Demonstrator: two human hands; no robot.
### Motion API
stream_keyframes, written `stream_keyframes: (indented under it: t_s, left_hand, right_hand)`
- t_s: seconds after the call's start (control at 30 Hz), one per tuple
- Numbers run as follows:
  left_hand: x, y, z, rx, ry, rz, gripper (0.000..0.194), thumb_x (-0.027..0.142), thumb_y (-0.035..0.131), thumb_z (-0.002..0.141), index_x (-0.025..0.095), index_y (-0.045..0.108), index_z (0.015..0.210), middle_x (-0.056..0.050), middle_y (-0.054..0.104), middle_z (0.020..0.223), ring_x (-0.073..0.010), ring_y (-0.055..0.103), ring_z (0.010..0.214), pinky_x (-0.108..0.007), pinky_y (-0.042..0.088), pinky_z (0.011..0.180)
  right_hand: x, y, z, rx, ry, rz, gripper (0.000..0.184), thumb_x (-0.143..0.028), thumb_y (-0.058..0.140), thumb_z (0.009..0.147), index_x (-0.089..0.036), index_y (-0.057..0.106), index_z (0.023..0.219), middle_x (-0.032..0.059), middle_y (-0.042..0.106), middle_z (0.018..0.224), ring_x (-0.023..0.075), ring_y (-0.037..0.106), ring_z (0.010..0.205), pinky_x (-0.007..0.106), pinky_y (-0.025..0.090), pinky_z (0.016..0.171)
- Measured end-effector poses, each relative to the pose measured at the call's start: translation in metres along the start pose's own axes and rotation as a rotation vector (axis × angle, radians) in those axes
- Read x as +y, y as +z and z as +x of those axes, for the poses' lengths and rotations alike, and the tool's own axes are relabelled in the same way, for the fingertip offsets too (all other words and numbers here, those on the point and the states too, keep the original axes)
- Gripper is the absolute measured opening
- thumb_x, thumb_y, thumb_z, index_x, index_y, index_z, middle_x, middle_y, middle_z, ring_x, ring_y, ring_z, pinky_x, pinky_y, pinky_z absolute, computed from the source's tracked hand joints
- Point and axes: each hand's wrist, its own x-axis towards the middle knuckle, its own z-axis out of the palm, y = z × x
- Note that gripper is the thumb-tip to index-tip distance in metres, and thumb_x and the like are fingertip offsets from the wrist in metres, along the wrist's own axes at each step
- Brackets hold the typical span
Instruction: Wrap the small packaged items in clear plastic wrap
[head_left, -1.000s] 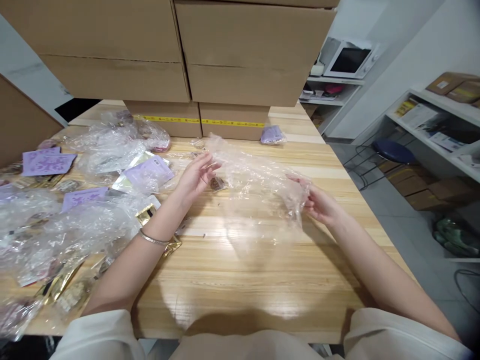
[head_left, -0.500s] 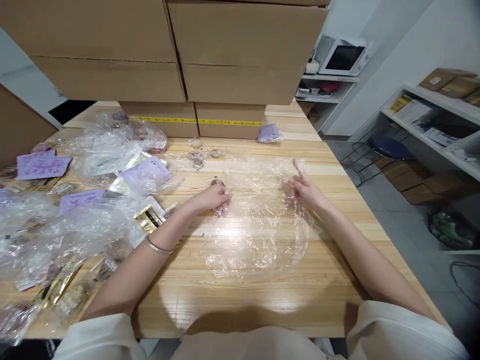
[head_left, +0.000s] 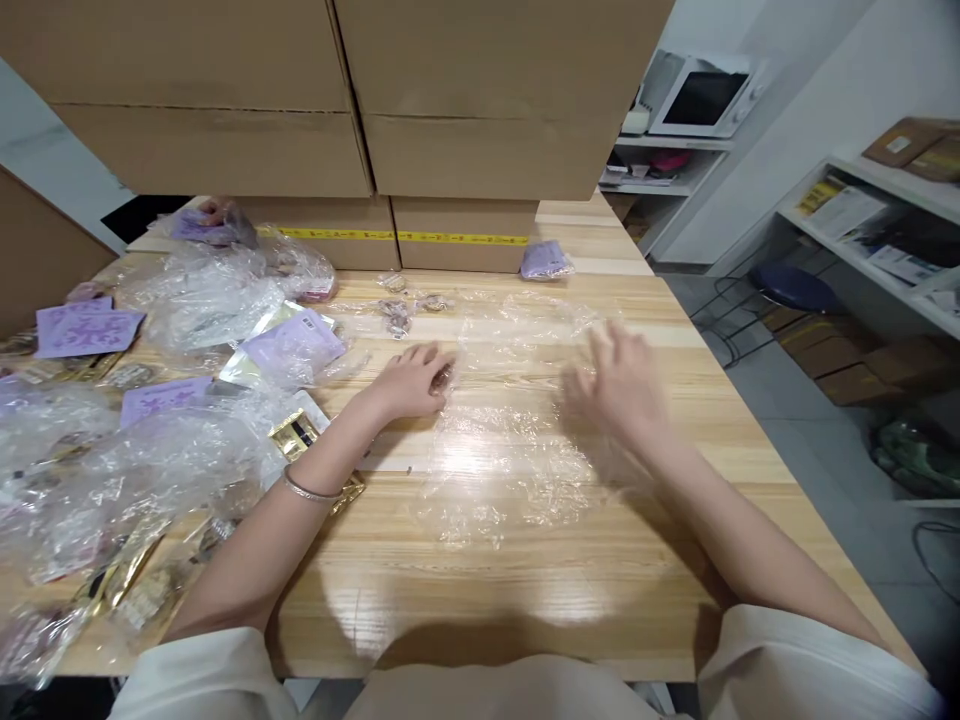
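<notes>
A clear plastic bag (head_left: 510,450), thin and crinkled, is spread across the wooden table in front of me. At its left edge, my left hand (head_left: 409,383) is curled around a small brown wrapped packet (head_left: 442,378), mostly hidden by the fingers. My right hand (head_left: 622,390) is over the bag's right side, smeared by motion, with its fingers apart and nothing visible in them. Beyond my left hand, a few small clear-wrapped packets (head_left: 395,316) lie on the wood.
Crumpled clear bags (head_left: 150,470), purple packets (head_left: 295,345) and gold sachets (head_left: 294,435) crowd the left side. Cardboard boxes (head_left: 465,150) stand at the back, a wrapped purple packet (head_left: 545,260) beside them. Another person's hand (head_left: 217,212) touches a purple packet at the far left.
My right hand has let go of the bag's right edge and spread its fingers, and the bag lies flatter. My left hand has shifted slightly left and away from me. Another person's hand has appeared.
</notes>
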Motion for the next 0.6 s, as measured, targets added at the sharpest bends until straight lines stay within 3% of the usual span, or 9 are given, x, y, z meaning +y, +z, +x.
stream_keyframes:
  t_s: [0.07,0.13,0.27,0.33,0.43,0.53,0.6]
  left_hand:
    - [-0.002,0.003,0.001,-0.045,0.034,0.000,0.066,0.037,0.055,0.081,0.024,0.045,0.145,-0.012,0.043,0.152,-0.0331,0.039,0.140,-0.047,0.036,0.112]
    - [-0.003,0.000,-0.001,-0.003,-0.032,0.042,0.052,0.036,0.055,0.081,0.019,0.058,0.130,-0.014,0.057,0.134,-0.0330,0.052,0.126,-0.044,0.044,0.104]
    - [0.000,-0.018,-0.008,0.075,-0.306,0.095,0.036,0.036,0.053,0.085,0.010,0.065,0.107,-0.019,0.066,0.109,-0.0336,0.065,0.098,-0.041,0.052,0.082]
    - [0.007,-0.027,-0.011,0.212,-0.363,0.089,0.037,0.036,0.051,0.088,0.007,0.063,0.108,-0.020,0.065,0.108,-0.0327,0.066,0.095,-0.041,0.052,0.080]
    - [0.030,-0.027,-0.011,0.378,-0.164,-0.062,0.040,0.043,0.053,0.093,0.010,0.062,0.112,-0.016,0.063,0.113,-0.0274,0.063,0.098,-0.037,0.051,0.083]
    - [0.062,-0.005,-0.007,0.229,0.165,-0.270,0.044,0.054,0.056,0.093,0.015,0.064,0.111,-0.009,0.064,0.108,-0.0214,0.062,0.093,-0.032,0.052,0.081]
    - [0.079,0.013,-0.005,0.152,0.247,-0.193,0.044,0.052,0.056,0.094,0.013,0.065,0.112,-0.011,0.064,0.108,-0.0247,0.060,0.101,-0.036,0.050,0.088]
  right_hand:
    - [-0.022,0.015,-0.011,-0.202,-0.136,0.085,0.071,-0.060,0.033,0.099,-0.022,0.026,0.158,0.0150,0.029,0.162,0.0375,0.023,0.150,0.061,0.023,0.119]
    - [-0.035,0.031,-0.018,-0.347,-0.191,0.132,0.080,-0.070,0.033,0.095,-0.028,0.018,0.161,0.0098,0.018,0.167,0.0383,0.010,0.153,0.062,0.017,0.120]
    - [-0.037,0.049,-0.021,-0.402,-0.241,0.157,0.087,-0.077,0.032,0.091,-0.029,0.013,0.161,0.0070,0.005,0.168,0.0409,-0.003,0.152,0.065,0.008,0.120]
    - [-0.037,0.049,-0.019,-0.405,-0.259,0.163,0.087,-0.077,0.031,0.090,-0.029,0.014,0.161,0.0067,0.004,0.168,0.0410,-0.003,0.152,0.065,0.006,0.120]
    - [-0.043,0.045,-0.019,-0.415,-0.289,0.183,0.088,-0.078,0.033,0.090,-0.028,0.018,0.161,0.0076,0.006,0.168,0.0412,-0.004,0.152,0.064,0.005,0.120]
    - [-0.048,0.037,-0.024,-0.406,-0.305,0.224,0.081,-0.070,0.039,0.093,-0.025,0.027,0.159,0.0097,0.015,0.167,0.0385,0.003,0.153,0.061,0.010,0.121]
    - [-0.044,0.029,-0.029,-0.377,-0.288,0.250,0.065,-0.055,0.043,0.096,-0.020,0.042,0.151,0.0127,0.032,0.162,0.0350,0.021,0.151,0.057,0.017,0.122]
